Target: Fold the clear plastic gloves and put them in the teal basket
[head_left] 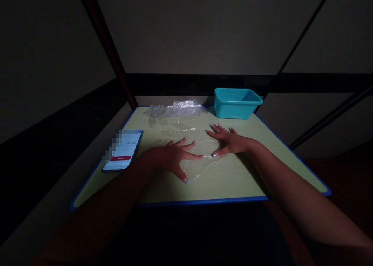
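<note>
A thin, clear plastic glove [201, 141] lies spread on the pale green table [239, 180]. My left hand [176, 157] rests over its left side, fingers spread and thumb pointing toward the table's front edge. On the right side of the glove lies my right hand [227, 139], palm down with its fingers apart. Neither hand is closed on anything. Behind them, a crumpled pile of clear plastic [186, 109] sits along the table's back edge, its finger-like parts trailing toward the front left.
A turquoise basket [236, 108] stands at the back right corner of the table. A phone [124, 151] with a lit screen lies at the left edge. Blue trim [210, 201] runs along the table's front. A wall rises behind the table.
</note>
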The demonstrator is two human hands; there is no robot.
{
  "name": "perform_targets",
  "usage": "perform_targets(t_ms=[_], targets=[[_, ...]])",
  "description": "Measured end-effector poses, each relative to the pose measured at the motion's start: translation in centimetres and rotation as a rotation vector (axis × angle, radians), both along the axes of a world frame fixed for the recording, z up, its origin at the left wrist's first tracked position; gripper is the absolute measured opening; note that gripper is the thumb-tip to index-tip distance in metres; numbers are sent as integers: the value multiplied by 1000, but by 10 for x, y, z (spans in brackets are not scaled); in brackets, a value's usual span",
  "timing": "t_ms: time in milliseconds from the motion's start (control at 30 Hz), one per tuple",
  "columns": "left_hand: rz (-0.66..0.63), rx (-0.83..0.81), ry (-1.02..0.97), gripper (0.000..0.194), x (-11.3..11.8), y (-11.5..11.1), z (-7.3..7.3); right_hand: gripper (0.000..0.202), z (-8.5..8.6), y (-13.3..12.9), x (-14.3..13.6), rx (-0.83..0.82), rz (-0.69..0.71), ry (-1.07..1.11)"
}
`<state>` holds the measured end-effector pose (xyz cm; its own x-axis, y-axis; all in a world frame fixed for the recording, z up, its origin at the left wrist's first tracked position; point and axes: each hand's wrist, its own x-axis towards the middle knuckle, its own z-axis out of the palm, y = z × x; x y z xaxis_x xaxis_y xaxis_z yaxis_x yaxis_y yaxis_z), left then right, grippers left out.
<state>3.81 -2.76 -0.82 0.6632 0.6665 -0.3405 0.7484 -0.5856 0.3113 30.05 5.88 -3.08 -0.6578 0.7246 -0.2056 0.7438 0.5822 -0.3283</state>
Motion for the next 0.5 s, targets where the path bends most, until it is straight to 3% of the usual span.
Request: perform_targets(t_ms=[133,333,500], targets=[[-8,45,-54,88,-2,1,-4,102,0,0,0,-7,7,17],[80,163,-147,76,-2,4,-2,98,1,2,4,-5,-26,-15],[81,147,-120,78,-3,4,-2,100,2,6,10,-2,-44,-47]])
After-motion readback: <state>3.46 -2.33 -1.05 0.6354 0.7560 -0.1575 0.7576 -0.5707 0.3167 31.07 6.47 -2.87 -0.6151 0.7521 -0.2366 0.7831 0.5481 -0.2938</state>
